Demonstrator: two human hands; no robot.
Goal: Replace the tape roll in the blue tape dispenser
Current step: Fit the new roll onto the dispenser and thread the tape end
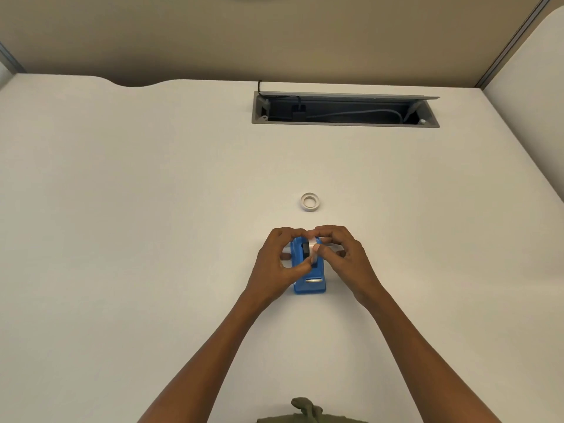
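Observation:
The blue tape dispenser [309, 285] stands on the white desk [152, 239], its cutter end toward me. Over its open slot a clear tape roll [312, 250] is held on edge, pinched between both hands. My left hand [276, 264] grips the roll from the left, thumb at its lower rim. My right hand [345, 254] grips it from the right, with a fingertip on the roll's face. A black hub piece shows inside the dispenser beside the roll. A second, white tape roll [310, 202] lies flat on the desk beyond the dispenser.
An open cable tray [345, 109] with a black plug and a grey cable is recessed into the desk at the back. Beige partition walls stand behind and to the right. Green cloth [308, 413] shows at the bottom edge.

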